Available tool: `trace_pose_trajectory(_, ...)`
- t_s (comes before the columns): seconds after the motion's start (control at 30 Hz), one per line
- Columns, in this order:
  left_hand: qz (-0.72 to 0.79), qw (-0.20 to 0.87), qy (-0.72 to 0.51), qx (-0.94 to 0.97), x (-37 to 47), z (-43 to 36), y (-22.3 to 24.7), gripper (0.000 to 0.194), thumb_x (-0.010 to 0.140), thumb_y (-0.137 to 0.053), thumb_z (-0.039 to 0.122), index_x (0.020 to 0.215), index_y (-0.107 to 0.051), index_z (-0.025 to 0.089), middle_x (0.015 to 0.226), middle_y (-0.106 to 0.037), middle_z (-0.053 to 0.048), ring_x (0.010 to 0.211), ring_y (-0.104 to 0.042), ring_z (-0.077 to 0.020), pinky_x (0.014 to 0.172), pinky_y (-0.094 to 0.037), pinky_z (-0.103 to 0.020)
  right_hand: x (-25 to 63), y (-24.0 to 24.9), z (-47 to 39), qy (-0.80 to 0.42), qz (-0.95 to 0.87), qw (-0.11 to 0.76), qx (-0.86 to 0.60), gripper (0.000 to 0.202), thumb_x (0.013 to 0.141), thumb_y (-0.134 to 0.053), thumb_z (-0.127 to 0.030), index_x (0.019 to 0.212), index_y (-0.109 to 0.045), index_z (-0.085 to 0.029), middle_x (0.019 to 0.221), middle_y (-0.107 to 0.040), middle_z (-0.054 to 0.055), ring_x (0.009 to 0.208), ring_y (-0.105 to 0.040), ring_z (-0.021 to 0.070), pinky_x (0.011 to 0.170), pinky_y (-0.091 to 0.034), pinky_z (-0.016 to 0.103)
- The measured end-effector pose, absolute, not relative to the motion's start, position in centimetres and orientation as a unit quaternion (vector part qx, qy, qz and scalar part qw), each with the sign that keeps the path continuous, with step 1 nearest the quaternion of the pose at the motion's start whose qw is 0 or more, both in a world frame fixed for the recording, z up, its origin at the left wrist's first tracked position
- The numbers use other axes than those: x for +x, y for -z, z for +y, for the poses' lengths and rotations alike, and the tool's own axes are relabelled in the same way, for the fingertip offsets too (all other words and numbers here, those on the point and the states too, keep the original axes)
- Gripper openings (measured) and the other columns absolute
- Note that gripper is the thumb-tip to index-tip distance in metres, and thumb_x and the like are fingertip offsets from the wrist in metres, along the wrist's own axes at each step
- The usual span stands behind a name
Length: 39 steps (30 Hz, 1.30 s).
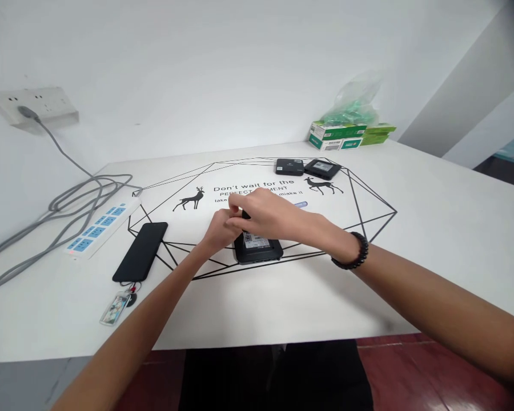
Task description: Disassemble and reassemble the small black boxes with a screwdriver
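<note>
A flat black box point(272, 251) with a white label point(256, 241) on its upper face lies near the middle of the table. Both hands meet just above its far left part and hide much of it. My left hand point(220, 229) is closed, its fingertips against the other hand. Curled over from the right, my right hand point(268, 214) has thumb and fingers drawn together in a pinch. A bit of something dark shows between the hands; I cannot tell whether it is the box or a held thing.
Two similar black boxes, one point(289, 166) beside another with a label point(322, 168), lie farther back. At left are a black phone point(140, 251) with a charm point(115, 308), a power strip point(100, 228) and its grey cable point(68, 197). Green-and-white cartons point(338, 131) stand at back right.
</note>
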<state>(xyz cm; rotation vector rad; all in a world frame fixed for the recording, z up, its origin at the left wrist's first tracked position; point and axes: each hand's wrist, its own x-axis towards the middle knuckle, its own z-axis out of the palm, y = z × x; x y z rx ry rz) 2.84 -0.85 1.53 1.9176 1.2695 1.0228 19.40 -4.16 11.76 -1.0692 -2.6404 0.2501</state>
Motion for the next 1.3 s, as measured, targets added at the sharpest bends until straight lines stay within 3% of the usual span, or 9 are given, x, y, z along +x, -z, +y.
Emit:
trace_pose_trajectory(0.07, 0.466, 0.307, -0.376, 0.739, 3.3, -1.0, -1.8, 0.016, 0.07, -0.066, 0.016, 0.056, -0.058, 0.018, 0.058, -0.061, 0.001, 0.065, -0.06, -0.0175, 0.058, -0.046, -0.026, 20.5, -12.2, -4.5, -0.093, -0.898, 0.162, -0.398, 0.017, 0.094, -0.058, -0.034, 0.084, -0.059, -0.019, 0.061, -0.056, 0.0, 0.059, -0.046, 0.0148, 0.059, -0.027, 0.03)
trace_pose_trajectory(0.17, 0.43, 0.316, -0.368, 0.761, 4.2, -1.1, -2.1, 0.008, 0.078, -0.068, 0.021, 0.077, -0.076, 0.019, 0.081, -0.078, -0.003, 0.083, -0.071, -0.021, 0.08, -0.057, -0.031, 23.3, -13.3, -5.8, -0.067, -0.862, 0.232, -0.446, 0.023, 0.092, -0.058, -0.033, 0.072, -0.058, -0.021, 0.064, -0.062, 0.001, 0.058, -0.05, 0.0137, 0.062, -0.033, 0.031)
trace_pose_trajectory(0.27, 0.421, 0.318, -0.368, 0.766, 5.1, -0.8, -2.0, 0.011, 0.082, -0.07, 0.024, 0.084, -0.079, 0.019, 0.093, -0.081, -0.005, 0.092, -0.074, -0.022, 0.09, -0.059, -0.034, 26.4, -13.9, -7.5, -0.048, -0.791, 0.332, -0.511, 0.024, 0.09, -0.061, -0.036, 0.069, -0.059, -0.023, 0.065, -0.066, 0.001, 0.057, -0.054, 0.0148, 0.061, -0.037, 0.032)
trace_pose_trajectory(0.37, 0.431, 0.318, -0.365, 0.762, 5.9, -0.6, -1.6, 0.01, 0.083, -0.07, 0.023, 0.083, -0.08, 0.019, 0.093, -0.081, -0.006, 0.092, -0.075, -0.0217, 0.091, -0.061, -0.035, 28.9, -13.3, -8.7, -0.049, -0.731, 0.372, -0.57, 0.027, 0.088, -0.064, -0.04, 0.067, -0.061, -0.024, 0.061, -0.063, 0.001, 0.055, -0.054, 0.0161, 0.056, -0.038, 0.033)
trace_pose_trajectory(0.87, 0.448, 0.26, -0.321, 0.793, 6.9, -0.8, -1.1, 0.018, 0.087, -0.063, 0.016, 0.084, -0.079, 0.023, 0.094, -0.082, -0.002, 0.095, -0.075, -0.0229, 0.088, -0.059, -0.035, 31.7, -10.8, -9.2, -0.096, -0.701, 0.36, -0.608, 0.028, 0.087, -0.066, -0.041, 0.064, -0.062, -0.024, 0.055, -0.06, 0.0, 0.049, -0.052, 0.0142, 0.048, -0.036, 0.03)
trace_pose_trajectory(1.3, 0.386, 0.113, -0.252, 0.88, 6.9, -0.6, -1.1, 0.03, 0.096, -0.052, 0.015, 0.095, -0.08, 0.022, 0.098, -0.081, -0.004, 0.094, -0.072, -0.0242, 0.093, -0.053, -0.04, 31.6, -10.8, -9.2, -0.103, -0.704, 0.349, -0.609, 0.028, 0.088, -0.066, -0.04, 0.064, -0.062, -0.024, 0.055, -0.059, -0.001, 0.049, -0.049, 0.0133, 0.051, -0.036, 0.031)
